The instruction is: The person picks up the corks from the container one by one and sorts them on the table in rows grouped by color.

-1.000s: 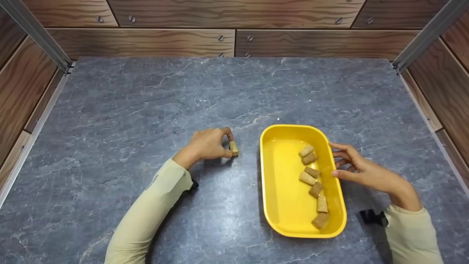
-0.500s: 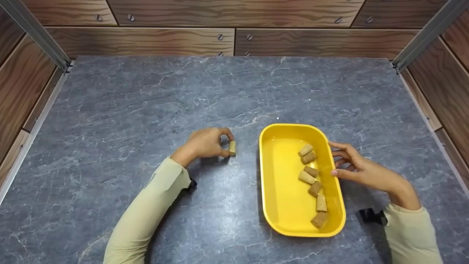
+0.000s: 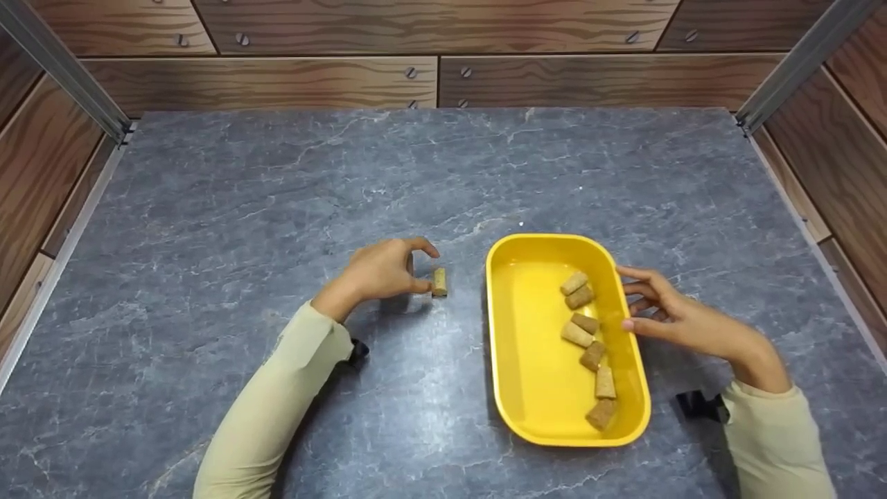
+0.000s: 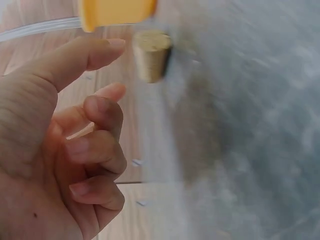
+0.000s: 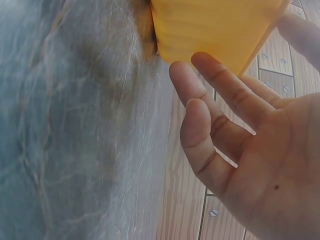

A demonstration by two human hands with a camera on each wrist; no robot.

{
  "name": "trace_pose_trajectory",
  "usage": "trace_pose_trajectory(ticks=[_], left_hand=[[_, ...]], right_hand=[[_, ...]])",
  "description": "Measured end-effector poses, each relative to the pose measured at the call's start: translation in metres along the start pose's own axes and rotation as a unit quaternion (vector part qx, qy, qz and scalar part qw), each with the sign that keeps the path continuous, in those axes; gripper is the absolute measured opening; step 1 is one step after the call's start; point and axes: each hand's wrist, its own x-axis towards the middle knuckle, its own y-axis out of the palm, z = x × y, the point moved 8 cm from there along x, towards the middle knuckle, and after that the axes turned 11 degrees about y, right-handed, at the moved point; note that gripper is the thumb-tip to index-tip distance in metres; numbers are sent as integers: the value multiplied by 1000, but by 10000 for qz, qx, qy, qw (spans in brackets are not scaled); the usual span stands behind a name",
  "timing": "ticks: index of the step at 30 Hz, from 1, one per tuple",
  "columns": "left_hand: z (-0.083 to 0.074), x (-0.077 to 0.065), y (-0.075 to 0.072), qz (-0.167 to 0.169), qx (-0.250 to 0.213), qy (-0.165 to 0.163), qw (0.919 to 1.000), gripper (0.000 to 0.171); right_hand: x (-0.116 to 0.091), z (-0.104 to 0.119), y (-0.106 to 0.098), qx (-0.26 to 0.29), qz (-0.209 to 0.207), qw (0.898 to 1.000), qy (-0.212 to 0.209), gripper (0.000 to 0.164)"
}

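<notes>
A single cork stopper [image 3: 439, 283] lies on the grey marbled table, left of a yellow tray [image 3: 495, 346]. My left hand [image 3: 378, 270] is beside this cork, thumb and index finger spread apart. In the left wrist view the cork [image 4: 151, 56] stands clear of the fingertips, and the other fingers of the left hand [image 4: 60, 140] are loosely bent. Several light and darker brown corks [image 3: 592, 355] lie along the right side of the tray. My right hand [image 3: 682, 319] touches the tray's right wall from outside, its thumb at the rim. The right wrist view shows relaxed fingers [image 5: 235, 95] against the yellow wall [image 5: 210, 30].
Wood-patterned panels [image 3: 277, 83] enclose the table [image 3: 312, 173] at the back and sides. Metal posts [image 3: 797, 76] rise at the two rear corners. Small white specks [image 3: 521, 224] dot the surface behind the tray.
The left thumb and index finger have parted and let go of the cork, which stays on the table. The left hand has drawn slightly left. The right hand keeps its place at the tray.
</notes>
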Motion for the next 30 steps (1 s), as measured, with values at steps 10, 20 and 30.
trace_pose_trajectory(ticks=[10,20,30], left_hand=[[-34,-5,-24,-504,-332,619,9963,44],[-76,7,-28,-468,-770,1331,9870,44],[-116,30,-3,36,-1006,1900,9766,43]], right_hand=[[0,-2,-2,-113,-63,9998,147,69],[0,-3,-3,-136,-92,9997,206,70],[1,0,-2,-82,-91,9999,-8,69]])
